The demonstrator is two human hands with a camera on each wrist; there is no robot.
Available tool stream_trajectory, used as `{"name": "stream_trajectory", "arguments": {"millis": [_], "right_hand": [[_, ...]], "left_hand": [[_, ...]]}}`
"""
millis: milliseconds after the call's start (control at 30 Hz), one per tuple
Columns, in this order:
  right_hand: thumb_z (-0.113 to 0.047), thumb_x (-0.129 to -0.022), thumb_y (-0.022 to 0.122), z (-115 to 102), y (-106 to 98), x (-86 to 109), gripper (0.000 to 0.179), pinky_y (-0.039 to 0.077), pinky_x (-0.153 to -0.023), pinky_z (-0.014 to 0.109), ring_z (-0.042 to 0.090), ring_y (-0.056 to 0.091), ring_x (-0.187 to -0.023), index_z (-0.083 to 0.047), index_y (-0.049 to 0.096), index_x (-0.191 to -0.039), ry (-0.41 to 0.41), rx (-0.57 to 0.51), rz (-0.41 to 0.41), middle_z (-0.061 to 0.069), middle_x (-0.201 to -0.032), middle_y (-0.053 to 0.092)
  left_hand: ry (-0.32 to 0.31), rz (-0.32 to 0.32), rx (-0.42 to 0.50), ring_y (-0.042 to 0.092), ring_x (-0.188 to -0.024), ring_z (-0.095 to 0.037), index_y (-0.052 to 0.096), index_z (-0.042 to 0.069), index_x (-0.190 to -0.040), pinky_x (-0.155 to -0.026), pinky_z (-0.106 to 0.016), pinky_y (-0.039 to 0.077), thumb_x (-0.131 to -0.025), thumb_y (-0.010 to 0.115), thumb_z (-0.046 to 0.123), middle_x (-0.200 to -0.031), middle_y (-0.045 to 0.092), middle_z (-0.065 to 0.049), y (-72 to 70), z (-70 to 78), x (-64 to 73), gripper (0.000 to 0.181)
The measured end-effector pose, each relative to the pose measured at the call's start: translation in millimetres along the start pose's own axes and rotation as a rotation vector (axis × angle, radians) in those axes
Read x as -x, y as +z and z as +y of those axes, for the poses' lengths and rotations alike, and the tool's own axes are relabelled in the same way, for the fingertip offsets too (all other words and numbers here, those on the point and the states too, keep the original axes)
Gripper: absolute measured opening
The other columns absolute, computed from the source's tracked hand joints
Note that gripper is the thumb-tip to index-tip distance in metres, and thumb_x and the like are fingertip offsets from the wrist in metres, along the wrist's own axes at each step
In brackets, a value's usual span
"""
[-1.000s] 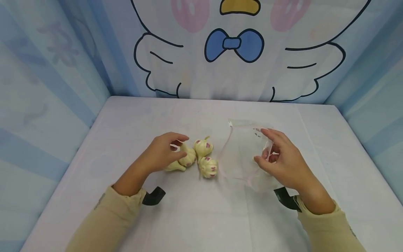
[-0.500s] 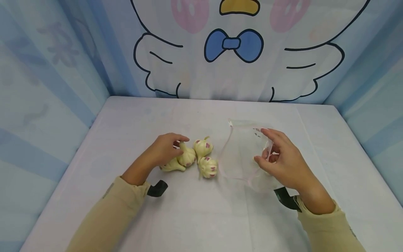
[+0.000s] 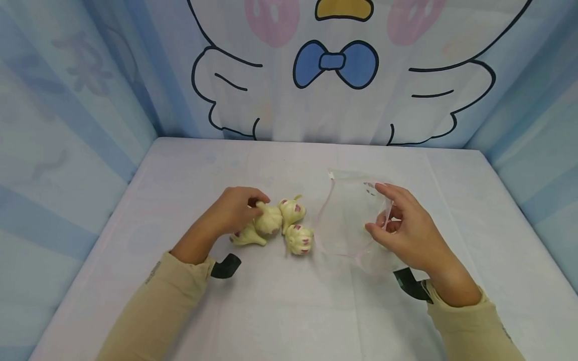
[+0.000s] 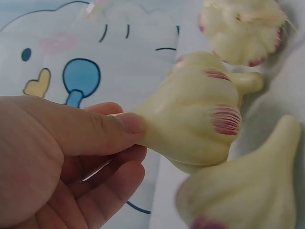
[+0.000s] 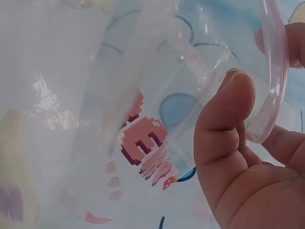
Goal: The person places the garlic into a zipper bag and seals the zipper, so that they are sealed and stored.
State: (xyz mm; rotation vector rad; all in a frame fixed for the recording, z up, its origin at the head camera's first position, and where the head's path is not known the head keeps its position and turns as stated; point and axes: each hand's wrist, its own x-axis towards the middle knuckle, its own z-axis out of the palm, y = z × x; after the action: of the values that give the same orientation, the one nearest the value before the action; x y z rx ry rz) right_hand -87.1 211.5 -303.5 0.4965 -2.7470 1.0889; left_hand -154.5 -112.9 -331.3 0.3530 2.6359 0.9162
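My left hand (image 3: 232,210) pinches a pale garlic bulb (image 3: 270,220) by its stem between thumb and fingers. Purple streaks mark that bulb (image 4: 195,114) in the left wrist view. A second bulb (image 3: 247,236) lies just below the hand, while two more, an upper bulb (image 3: 292,210) and a lower bulb (image 3: 299,240), lie to the right. My right hand (image 3: 408,230) holds a clear plastic bag (image 3: 345,215) by its edge, the mouth facing the garlic. In the right wrist view the pink-edged rim (image 5: 274,71) passes between thumb and fingers.
A white-covered table (image 3: 289,311) carries everything. Behind it hangs a curtain (image 3: 334,110) with a cartoon print, and blue side curtains (image 3: 58,165) flank the table. Pink printing (image 5: 145,140) shows on the bag.
My left hand has come down beside the garlic and taken hold of one bulb's stem, tilting and lifting the bulb slightly. The right hand and the bag have stayed almost still.
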Motion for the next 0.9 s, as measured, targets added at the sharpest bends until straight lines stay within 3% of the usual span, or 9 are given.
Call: {"name": "stream_trajectory", "arguments": {"millis": [233, 500, 667, 900], "right_hand": [[-0.015, -0.075, 0.073, -0.6, -1.0, 0.5, 0.072, 0.049, -0.058, 0.021, 0.011, 0.050, -0.066, -0.012, 0.035, -0.136, 0.008, -0.005, 0.001, 0.001, -0.120, 0.040], [-0.016, -0.075, 0.073, 0.3, -1.0, 0.6, 0.072, 0.049, -0.057, 0.022, 0.011, 0.050, -0.066, -0.013, 0.035, -0.137, 0.008, -0.011, 0.001, 0.001, -0.120, 0.040], [-0.015, -0.075, 0.072, 1.4, -0.9, 0.0, 0.072, 0.049, -0.056, 0.022, 0.010, 0.050, -0.065, -0.012, 0.035, -0.136, 0.000, -0.014, 0.001, 0.002, -0.120, 0.040], [-0.015, -0.075, 0.072, 1.3, -0.6, -1.4, 0.072, 0.049, -0.056, 0.023, 0.011, 0.050, -0.066, -0.012, 0.035, -0.136, 0.001, -0.019, -0.004, 0.002, -0.119, 0.040]], "left_hand": [[0.109, 0.057, -0.029, 0.056, -0.080, -0.012, 0.062, 0.013, -0.110, -0.059, -0.022, 0.048, -0.085, 0.061, 0.012, -0.096, 0.058, 0.001, -12.6, 11.2, 11.8, 0.025], [0.166, 0.090, -0.006, 0.056, -0.085, -0.010, 0.063, 0.018, -0.105, -0.064, -0.025, 0.048, -0.084, 0.062, 0.017, -0.093, 0.059, 0.005, -19.6, 31.0, 26.9, 0.020], [0.189, 0.098, 0.040, 0.056, -0.084, -0.009, 0.063, 0.017, -0.103, -0.071, -0.024, 0.048, -0.084, 0.061, 0.015, -0.093, 0.060, 0.006, -18.7, 43.2, 33.6, 0.019], [0.282, 0.100, 0.040, 0.056, -0.085, -0.007, 0.065, 0.013, -0.103, -0.072, -0.020, 0.047, -0.083, 0.061, 0.011, -0.099, 0.059, 0.005, -8.4, 56.0, 33.5, 0.021]]}}
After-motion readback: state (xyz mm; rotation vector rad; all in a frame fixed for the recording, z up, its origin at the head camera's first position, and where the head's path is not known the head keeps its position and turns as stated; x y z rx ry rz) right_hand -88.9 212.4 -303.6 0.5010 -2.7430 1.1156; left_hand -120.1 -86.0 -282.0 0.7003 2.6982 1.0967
